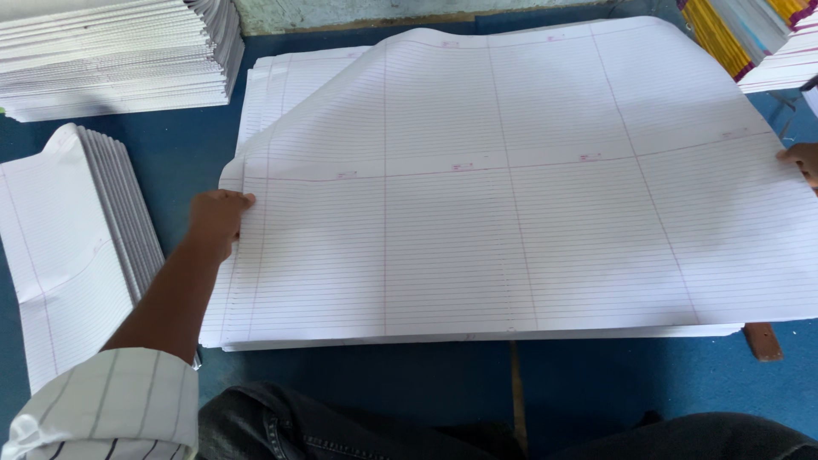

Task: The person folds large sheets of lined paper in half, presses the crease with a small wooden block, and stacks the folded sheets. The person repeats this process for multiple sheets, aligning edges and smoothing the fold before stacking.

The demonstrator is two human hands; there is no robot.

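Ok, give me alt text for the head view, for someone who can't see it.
Both hands, left hand and right hand, grip opposite edges of a large ruled sheet atop a sheet stack on a blue table. Folded sheets lie to the left.

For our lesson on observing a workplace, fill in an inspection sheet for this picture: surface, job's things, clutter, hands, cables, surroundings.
Surface: blue table.
Job's things: large ruled sheet, top-left part lifted and curved, on a sheet pile.
Clutter: folded sheets at left; white stack top left; coloured stack top right; wooden block.
Hands: left hand on the sheet's left edge; right hand at its right edge.
Cables: nothing seen.
Surroundings: wall strip.
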